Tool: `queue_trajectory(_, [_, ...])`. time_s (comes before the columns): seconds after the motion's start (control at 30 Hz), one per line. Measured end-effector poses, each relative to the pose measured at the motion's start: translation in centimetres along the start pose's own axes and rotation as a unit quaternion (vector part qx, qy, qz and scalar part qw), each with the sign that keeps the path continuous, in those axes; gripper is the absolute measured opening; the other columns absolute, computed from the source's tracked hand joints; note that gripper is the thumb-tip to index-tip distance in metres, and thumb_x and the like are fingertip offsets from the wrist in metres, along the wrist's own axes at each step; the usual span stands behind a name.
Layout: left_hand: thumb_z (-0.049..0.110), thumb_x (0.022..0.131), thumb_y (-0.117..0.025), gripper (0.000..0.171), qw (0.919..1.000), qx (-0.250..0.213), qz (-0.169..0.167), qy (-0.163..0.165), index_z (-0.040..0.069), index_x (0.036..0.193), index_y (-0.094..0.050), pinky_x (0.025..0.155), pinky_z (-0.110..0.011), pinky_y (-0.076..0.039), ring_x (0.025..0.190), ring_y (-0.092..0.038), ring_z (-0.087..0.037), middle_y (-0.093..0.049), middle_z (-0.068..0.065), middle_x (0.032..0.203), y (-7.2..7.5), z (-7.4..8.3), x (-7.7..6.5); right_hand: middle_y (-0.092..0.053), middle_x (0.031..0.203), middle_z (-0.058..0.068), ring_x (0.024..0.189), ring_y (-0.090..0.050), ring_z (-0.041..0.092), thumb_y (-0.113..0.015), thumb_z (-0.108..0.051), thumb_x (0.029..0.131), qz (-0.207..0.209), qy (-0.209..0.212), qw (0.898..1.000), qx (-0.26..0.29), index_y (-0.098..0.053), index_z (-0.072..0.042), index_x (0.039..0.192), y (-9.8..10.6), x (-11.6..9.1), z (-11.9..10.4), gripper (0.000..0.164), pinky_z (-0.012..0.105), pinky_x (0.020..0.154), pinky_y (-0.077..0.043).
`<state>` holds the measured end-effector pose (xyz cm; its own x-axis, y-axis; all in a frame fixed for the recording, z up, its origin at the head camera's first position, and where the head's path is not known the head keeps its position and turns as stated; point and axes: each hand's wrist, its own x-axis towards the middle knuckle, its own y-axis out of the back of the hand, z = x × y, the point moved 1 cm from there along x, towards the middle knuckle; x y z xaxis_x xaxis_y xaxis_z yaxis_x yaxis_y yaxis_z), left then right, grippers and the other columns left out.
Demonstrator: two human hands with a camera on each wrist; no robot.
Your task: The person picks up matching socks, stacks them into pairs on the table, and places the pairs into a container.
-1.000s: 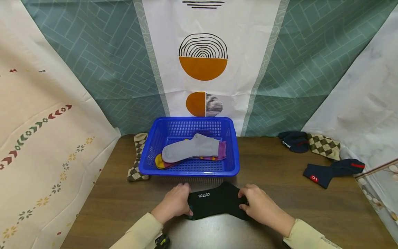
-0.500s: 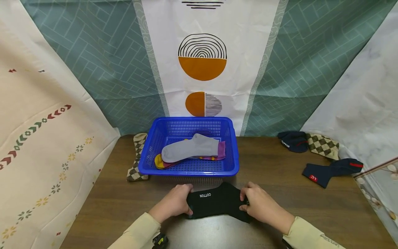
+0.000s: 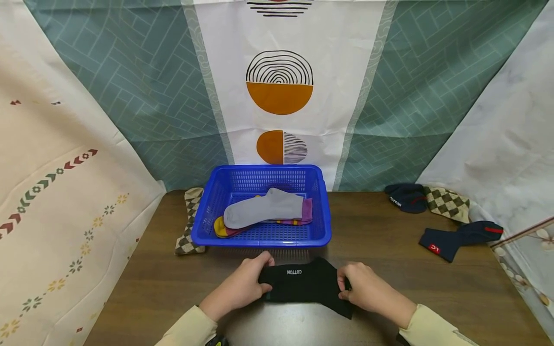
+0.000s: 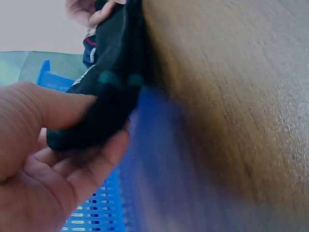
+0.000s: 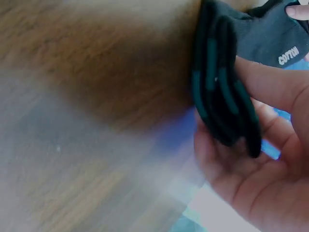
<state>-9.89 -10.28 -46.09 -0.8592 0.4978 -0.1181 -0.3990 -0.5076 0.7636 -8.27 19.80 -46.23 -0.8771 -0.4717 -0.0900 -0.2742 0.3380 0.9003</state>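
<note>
A pair of black socks [image 3: 298,286] with white COTTON lettering is stretched between my hands, in front of the blue basket. My left hand [image 3: 246,283] pinches the toe end, thumb on one side and fingers on the other. At the cuff end, my right hand [image 3: 363,286] pinches the fabric between thumb and fingers. Close up in the right wrist view, the cuffs [image 5: 224,92] lie against each other as layered dark edges with green bands. In the left wrist view the toe end [image 4: 82,130] shows green patches above the thumb.
The blue basket [image 3: 259,241] holds a grey sock [image 3: 264,209] and purple-yellow socks [image 3: 307,211]. A checkered sock [image 3: 183,245] lies left of it. At the right are a navy COTTON sock [image 3: 409,199], a checkered sock [image 3: 447,202] and a navy sock with a red label [image 3: 446,245].
My right hand has moved slightly right and toward me with the cuff end, and my left hand has tilted upward. The lettering has shifted right. Both hands keep their hold.
</note>
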Motion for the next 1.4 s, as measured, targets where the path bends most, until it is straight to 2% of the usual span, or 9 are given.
queue_trajectory(0.23, [0.014, 0.085, -0.068, 0.042, 0.9908, -0.014, 0.051, -0.124, 0.024, 0.116, -0.043, 0.085, -0.035, -0.05, 0.099, -0.061, -0.012, -0.063, 0.003, 0.107, 1.4, 1.7, -1.0, -0.047, 0.072, -0.013, 0.068, -0.045, 0.003, -0.073, 0.006, 0.067, 0.033, 0.089, 0.995, 0.043, -0.051, -0.025, 0.065, 2.6, -0.7, 0.3, 0.038, 0.018, 0.06, -0.039])
queue_trajectory(0.43, [0.01, 0.087, -0.065, 0.017, 0.9712, -0.012, 0.112, -0.21, 0.022, 0.099, -0.064, 0.065, -0.017, -0.047, 0.077, -0.052, -0.002, -0.057, 0.01, 0.09, 3.1, 3.0, -1.4, -0.051, 0.082, -0.016, 0.071, -0.051, 0.0, -0.072, 0.005, 0.072, 0.062, 0.11, 0.989, 0.077, -0.059, -0.03, 0.072, 6.3, -1.6, 0.2, 0.038, 0.019, 0.058, -0.046])
queue_trajectory(0.57, [0.012, 0.085, -0.067, 0.02, 0.9743, -0.033, 0.135, -0.178, 0.025, 0.101, -0.07, 0.053, -0.015, -0.041, 0.063, -0.042, -0.001, -0.051, 0.011, 0.08, 4.3, 3.3, -1.4, -0.053, 0.091, -0.011, 0.066, -0.049, -0.003, -0.071, 0.006, 0.074, 0.116, 0.139, 0.98, 0.081, -0.065, -0.029, 0.079, 8.3, -1.8, -0.3, 0.035, 0.016, 0.052, -0.044])
queue_trajectory(0.73, [0.018, 0.083, -0.07, 0.023, 0.9757, -0.036, 0.162, -0.144, 0.028, 0.104, -0.069, 0.054, -0.017, -0.041, 0.064, -0.044, -0.002, -0.057, 0.013, 0.086, 5.8, 3.6, -1.3, -0.057, 0.104, -0.003, 0.06, -0.049, -0.004, -0.071, 0.004, 0.076, 0.149, 0.145, 0.975, 0.077, -0.071, -0.028, 0.088, 10.0, -2.0, -1.2, 0.034, 0.017, 0.048, -0.042])
queue_trajectory(0.83, [0.02, 0.083, -0.071, 0.024, 0.9715, -0.036, 0.182, -0.147, 0.028, 0.105, -0.068, 0.055, -0.018, -0.042, 0.066, -0.045, -0.003, -0.061, 0.014, 0.092, 6.6, 3.8, -1.3, -0.062, 0.106, -0.004, 0.081, -0.061, 0.007, -0.072, 0.003, 0.075, 0.162, 0.129, 0.976, 0.071, -0.072, -0.029, 0.089, 10.9, -2.1, -1.7, 0.036, 0.017, 0.047, -0.042])
queue_trajectory(0.97, [0.019, 0.082, -0.072, 0.024, 0.9648, -0.031, 0.215, -0.148, 0.028, 0.104, -0.069, 0.058, -0.02, -0.044, 0.071, -0.049, -0.004, -0.062, 0.013, 0.095, 7.6, 3.9, -1.3, -0.067, 0.103, -0.007, 0.105, -0.06, 0.018, -0.073, -0.001, 0.075, 0.171, 0.13, 0.975, 0.062, -0.073, -0.029, 0.092, 12.0, -1.3, -2.1, 0.033, 0.016, 0.051, -0.046])
queue_trajectory(1.07, [0.019, 0.08, -0.073, 0.026, 0.9616, -0.03, 0.233, -0.141, 0.027, 0.105, -0.069, 0.061, -0.022, -0.047, 0.077, -0.053, -0.004, -0.063, 0.012, 0.097, 8.2, 3.6, -1.0, -0.065, 0.111, 0.001, 0.08, -0.065, 0.003, -0.075, -0.009, 0.077, 0.167, 0.125, 0.976, 0.065, -0.072, -0.028, 0.098, 12.5, -0.4, -2.3, 0.029, 0.017, 0.051, -0.047])
queue_trajectory(1.17, [0.019, 0.079, -0.075, 0.03, 0.9614, -0.033, 0.241, -0.128, 0.029, 0.107, -0.069, 0.065, -0.023, -0.049, 0.085, -0.055, -0.003, -0.063, 0.013, 0.099, 8.8, 3.2, -0.8, -0.061, 0.12, 0.006, 0.053, -0.056, -0.005, -0.078, -0.018, 0.075, 0.166, 0.096, 0.979, 0.069, -0.071, -0.028, 0.103, 12.8, 0.6, -2.5, 0.031, 0.019, 0.048, -0.045])
queue_trajectory(1.4, [0.02, 0.077, -0.077, 0.031, 0.9568, -0.024, 0.267, -0.112, 0.028, 0.106, -0.069, 0.054, -0.02, -0.042, 0.063, -0.046, -0.009, -0.062, 0.011, 0.093, 11.0, 1.7, 0.2, -0.06, 0.121, 0.007, 0.049, -0.051, 0.001, -0.079, -0.016, 0.073, 0.166, 0.077, 0.982, 0.047, -0.07, -0.025, 0.106, 13.7, 4.2, -3.4, 0.035, 0.021, 0.052, -0.046])
